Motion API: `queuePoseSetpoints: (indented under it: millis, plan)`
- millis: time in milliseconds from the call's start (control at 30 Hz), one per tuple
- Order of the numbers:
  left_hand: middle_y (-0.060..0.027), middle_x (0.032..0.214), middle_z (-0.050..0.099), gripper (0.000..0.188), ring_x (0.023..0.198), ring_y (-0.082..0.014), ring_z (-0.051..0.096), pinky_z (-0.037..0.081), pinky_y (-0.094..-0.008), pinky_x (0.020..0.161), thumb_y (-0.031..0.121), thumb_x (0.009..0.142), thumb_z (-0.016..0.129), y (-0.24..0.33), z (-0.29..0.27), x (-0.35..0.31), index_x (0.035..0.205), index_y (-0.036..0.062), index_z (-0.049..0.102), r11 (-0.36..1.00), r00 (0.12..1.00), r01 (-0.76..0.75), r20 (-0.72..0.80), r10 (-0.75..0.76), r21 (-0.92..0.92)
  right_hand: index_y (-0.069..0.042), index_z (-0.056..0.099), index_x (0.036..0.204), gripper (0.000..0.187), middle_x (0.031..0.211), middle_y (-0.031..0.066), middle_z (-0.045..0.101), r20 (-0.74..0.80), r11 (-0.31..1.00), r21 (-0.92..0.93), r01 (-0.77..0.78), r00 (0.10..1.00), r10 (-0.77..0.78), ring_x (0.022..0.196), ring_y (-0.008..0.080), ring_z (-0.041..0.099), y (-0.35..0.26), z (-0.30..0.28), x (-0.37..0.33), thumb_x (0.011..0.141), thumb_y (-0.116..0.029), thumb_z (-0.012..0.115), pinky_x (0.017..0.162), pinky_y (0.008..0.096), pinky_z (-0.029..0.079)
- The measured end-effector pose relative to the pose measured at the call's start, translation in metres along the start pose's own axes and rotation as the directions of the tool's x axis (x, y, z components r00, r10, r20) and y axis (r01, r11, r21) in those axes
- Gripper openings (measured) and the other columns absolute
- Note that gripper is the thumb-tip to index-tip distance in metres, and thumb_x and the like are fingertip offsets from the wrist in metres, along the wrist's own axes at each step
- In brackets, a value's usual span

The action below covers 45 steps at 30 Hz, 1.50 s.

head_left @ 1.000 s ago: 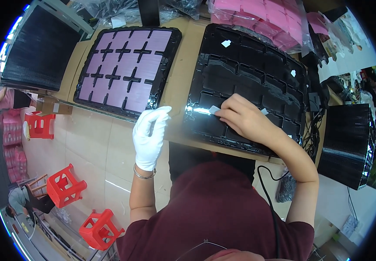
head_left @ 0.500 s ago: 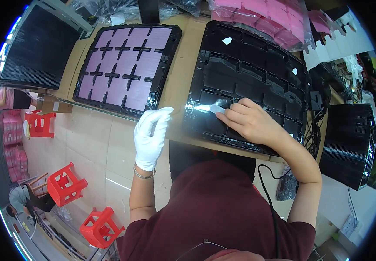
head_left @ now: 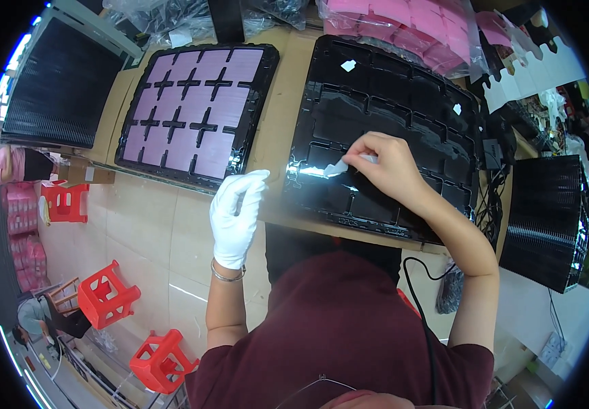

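Right hand (head_left: 388, 165) pinches white slip (head_left: 336, 169) at black tray (head_left: 332, 123); gloved left hand (head_left: 235, 218), closure not discernible. Bagged pink pieces (head_left: 403, 27) crowd tray's far edge; cables (head_left: 487, 218), its right.

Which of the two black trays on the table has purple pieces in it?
The left tray, nearer the gloved left hand: its compartments hold purple pieces. The right tray, beneath the bare right hand, shows black compartments and small white pieces.

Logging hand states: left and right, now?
Left hand: fingers curled, nothing visibly held; can't tell if closed.
Right hand: closed, pinching a small white piece.
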<state>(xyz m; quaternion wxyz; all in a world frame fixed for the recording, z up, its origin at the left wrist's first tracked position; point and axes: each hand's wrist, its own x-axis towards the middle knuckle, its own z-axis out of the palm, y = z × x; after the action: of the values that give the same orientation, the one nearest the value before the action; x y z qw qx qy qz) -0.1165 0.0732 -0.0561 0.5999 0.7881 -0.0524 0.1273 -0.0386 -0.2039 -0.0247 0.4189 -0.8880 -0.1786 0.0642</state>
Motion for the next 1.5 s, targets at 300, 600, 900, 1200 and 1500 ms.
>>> queuePoseSetpoints:
  millis: [300,600,900,1200,1500]
  plan:
    - [-0.0082,0.11,0.066,0.014,0.082,-0.009,0.058,0.047,-0.022,0.072,0.0,0.097,0.055,0.001,-0.003,-0.001,0.107,0.0001,0.066,0.999,0.998,-0.045,0.037,0.044,0.027,-0.004,0.066,0.103,0.019,0.092,0.0087,0.058,0.223,0.804,-0.173,0.569,0.817,-0.531,0.087,0.0282,0.058,-0.004,-0.008,-0.008,0.085,-0.006,0.069,0.077,0.0365,0.048]
    - [-0.0094,0.104,0.071,0.014,0.085,-0.0169,0.066,0.053,-0.028,0.075,-0.001,0.092,0.063,0.0,-0.007,-0.005,0.104,0.0034,0.068,0.996,0.999,-0.044,0.016,0.043,0.08,0.0,0.062,0.115,0.039,0.083,0.0046,0.05,0.358,0.557,-0.408,0.724,0.688,-0.631,0.077,0.0197,0.053,-0.002,-0.015,-0.015,0.077,-0.007,0.062,0.074,0.0319,0.046]
    - [-0.0092,0.103,0.071,0.016,0.084,-0.0167,0.066,0.053,-0.0273,0.074,-0.001,0.092,0.063,0.001,-0.008,-0.004,0.107,0.0034,0.068,0.997,1.0,-0.015,0.027,0.013,0.08,0.001,0.061,0.125,0.046,0.083,0.0012,0.049,0.451,0.502,-0.449,0.739,0.673,-0.587,0.08,0.0152,0.053,-0.004,-0.012,-0.018,0.08,-0.009,0.058,0.075,0.0293,0.044]
    - [-0.0096,0.103,0.071,0.015,0.083,-0.0168,0.066,0.052,-0.0276,0.074,0.0,0.092,0.063,0.001,-0.001,0.0,0.106,0.003,0.068,0.998,0.999,-0.039,0.037,0.037,0.053,0.001,0.064,0.121,0.042,0.083,0.0011,0.05,0.436,0.513,-0.495,0.701,0.711,-0.551,0.081,0.0143,0.053,-0.01,-0.011,-0.016,0.081,-0.01,0.059,0.076,0.0282,0.043]
    - [-0.0092,0.108,0.067,0.012,0.081,-0.0107,0.06,0.048,-0.0233,0.073,0.0,0.097,0.057,-0.003,-0.002,-0.004,0.104,0.0,0.067,0.999,0.998,-0.038,0.046,0.037,0.029,-0.002,0.068,0.103,0.021,0.081,0.0037,0.054,0.339,0.677,-0.309,0.668,0.742,-0.578,0.077,0.0202,0.055,-0.006,-0.005,-0.008,0.084,-0.009,0.064,0.073,0.0327,0.043]
